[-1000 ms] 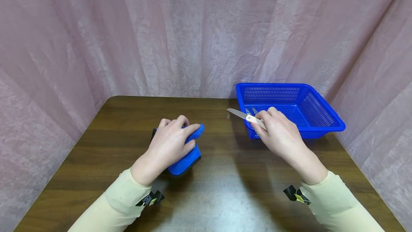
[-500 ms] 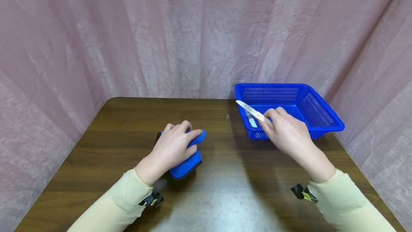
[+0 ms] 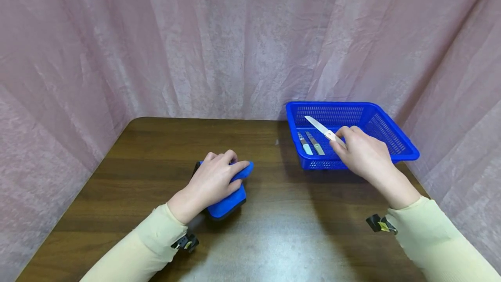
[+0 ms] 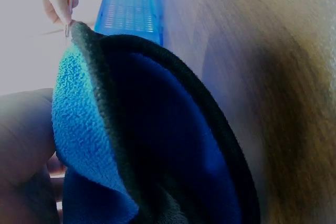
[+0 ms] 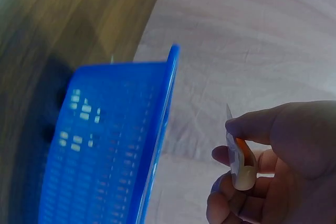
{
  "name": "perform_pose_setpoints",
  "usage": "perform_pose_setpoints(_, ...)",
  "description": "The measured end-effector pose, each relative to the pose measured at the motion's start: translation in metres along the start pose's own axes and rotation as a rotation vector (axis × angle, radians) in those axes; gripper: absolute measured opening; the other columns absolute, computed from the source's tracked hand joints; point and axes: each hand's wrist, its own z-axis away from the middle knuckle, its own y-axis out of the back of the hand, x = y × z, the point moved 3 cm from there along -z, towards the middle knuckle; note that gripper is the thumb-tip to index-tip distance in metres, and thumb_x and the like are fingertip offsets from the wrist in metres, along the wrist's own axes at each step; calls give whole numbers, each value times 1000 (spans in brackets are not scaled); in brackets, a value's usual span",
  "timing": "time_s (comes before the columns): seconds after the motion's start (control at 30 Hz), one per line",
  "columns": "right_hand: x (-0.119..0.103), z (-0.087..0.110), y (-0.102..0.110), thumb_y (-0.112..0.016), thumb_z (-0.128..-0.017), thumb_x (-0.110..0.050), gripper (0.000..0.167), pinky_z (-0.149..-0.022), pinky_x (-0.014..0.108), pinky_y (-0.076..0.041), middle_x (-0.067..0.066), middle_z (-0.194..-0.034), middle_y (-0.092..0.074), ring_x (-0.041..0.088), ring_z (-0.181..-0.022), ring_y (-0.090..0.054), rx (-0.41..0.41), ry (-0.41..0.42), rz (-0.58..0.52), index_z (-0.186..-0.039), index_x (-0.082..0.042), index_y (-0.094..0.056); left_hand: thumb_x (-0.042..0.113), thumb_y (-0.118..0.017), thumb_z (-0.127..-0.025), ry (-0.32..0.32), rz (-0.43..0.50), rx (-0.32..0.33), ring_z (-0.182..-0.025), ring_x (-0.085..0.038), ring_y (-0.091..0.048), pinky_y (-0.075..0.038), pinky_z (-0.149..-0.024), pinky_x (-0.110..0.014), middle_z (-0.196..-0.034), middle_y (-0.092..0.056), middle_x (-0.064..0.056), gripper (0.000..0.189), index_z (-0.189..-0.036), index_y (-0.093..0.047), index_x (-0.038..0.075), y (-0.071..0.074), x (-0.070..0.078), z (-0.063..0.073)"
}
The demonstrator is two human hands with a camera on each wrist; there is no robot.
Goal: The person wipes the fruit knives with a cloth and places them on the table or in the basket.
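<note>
In the head view my left hand (image 3: 213, 182) grips a blue fleece cloth (image 3: 228, 203) with black edging, low over the table. Up close in the left wrist view, the cloth (image 4: 84, 119) bends around between thumb and fingers. My right hand (image 3: 364, 153) pinches a folding knife (image 3: 322, 127) by its pale handle, blade out and pointing up-left, over the blue plastic basket (image 3: 391, 136). Two more knives, one pale-handled (image 3: 306, 146) and one greenish-handled (image 3: 316, 145), lie side by side at the basket's left end. The right wrist view shows the held knife (image 5: 244, 174) beside the basket wall.
The basket stands at the back right of the brown wooden table (image 3: 164, 142), its rim raised all round. Pink curtains (image 3: 219, 47) hang behind the table and along both sides.
My right hand has carried the knife rightward, from the basket's left edge to above its inside, uncovering the two knives there. My left hand has shifted slightly right and nearer with the cloth.
</note>
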Motion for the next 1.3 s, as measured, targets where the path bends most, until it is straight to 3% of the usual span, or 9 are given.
perform_pose_setpoints(0.1, 10, -6, 1, -64, -110, -36, 37, -61, 59, -52, 21, -105, -70, 36, -81, -64, -18, -23, 5, -120, 0, -70, 25, -79, -99, -7, 3, -10, -102, -23, -67, -51, -95, -54, -118, -67, -9, 44, -142, -76, 19, -2, 0, 0)
perform_pose_setpoints(0.37, 29, -22, -2, -62, -109, -38, 35, -57, 51, -45, 8, -82, -60, 32, -73, -58, -59, -78, -21, -113, -4, -69, 24, -80, -99, -41, 4, -23, -103, -22, -66, -51, -94, -54, -118, -67, -9, 44, -142, -76, 19, -8, -2, 2)
perform_pose_setpoints(0.9, 41, -49, -19, -56, -107, -39, 32, -65, 57, -47, 11, -83, -62, 37, -80, -60, -120, -141, -10, -102, -8, -65, 26, -81, -99, -58, 24, -52, -100, -21, -66, -50, -93, -53, -118, -67, -9, 44, -142, -76, 20, -13, -2, 6)
perform_pose_setpoints(1.07, 43, -59, -26, -56, -107, -38, 32, -66, 54, -47, 8, -79, -63, 34, -77, -60, -168, -147, -3, -100, -7, -65, 26, -79, -100, -54, 25, -66, -100, -21, -66, -50, -94, -53, -120, -67, -9, 44, -143, -76, 19, -16, -2, 7)
perform_pose_setpoints(1.3, 46, -68, -43, -58, -108, -37, 33, -73, 59, -50, 12, -83, -63, 37, -82, -61, -216, -169, 31, -93, -7, -62, 26, -79, -100, -55, 25, -64, -99, -21, -65, -50, -94, -53, -120, -66, -9, 44, -143, -76, 20, -18, -3, 7)
